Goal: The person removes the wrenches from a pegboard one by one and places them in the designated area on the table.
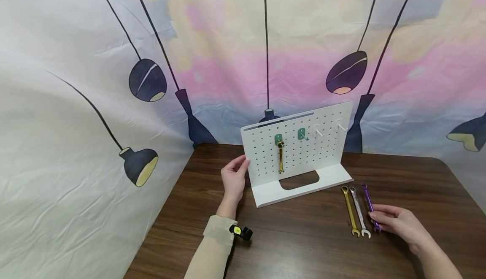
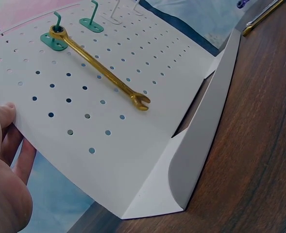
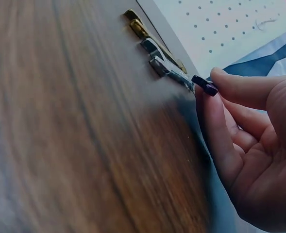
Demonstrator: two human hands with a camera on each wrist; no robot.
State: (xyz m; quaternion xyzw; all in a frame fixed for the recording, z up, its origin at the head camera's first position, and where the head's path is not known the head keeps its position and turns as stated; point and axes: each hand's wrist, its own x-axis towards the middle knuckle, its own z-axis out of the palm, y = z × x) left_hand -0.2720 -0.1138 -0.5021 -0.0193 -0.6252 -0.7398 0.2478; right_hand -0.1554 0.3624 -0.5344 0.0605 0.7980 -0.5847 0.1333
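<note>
My left hand [image 1: 233, 177] pinches the left edge of a white pegboard stand [image 1: 262, 192], thumb on the front and fingers behind. A gold wrench [image 2: 101, 68] hangs on the board from a green hook [image 2: 53, 42] by its ring end. On the right, my right hand [image 1: 402, 226] pinches a purple wrench [image 1: 368, 199] between thumb and fingers, near its open end. Just left of it, a silver wrench [image 1: 358, 211] and another gold wrench [image 1: 350, 211] lie side by side on the table. In the right wrist view the purple wrench [image 3: 204, 85] shows end-on at the fingertips.
A second green hook [image 1: 302, 134] and two clear hooks, one the clear hook [image 1: 318, 131] and one the far clear hook [image 1: 341, 125], sit bare on the board. The brown wooden table [image 1: 296, 245] backs onto a printed cloth [image 1: 228, 59].
</note>
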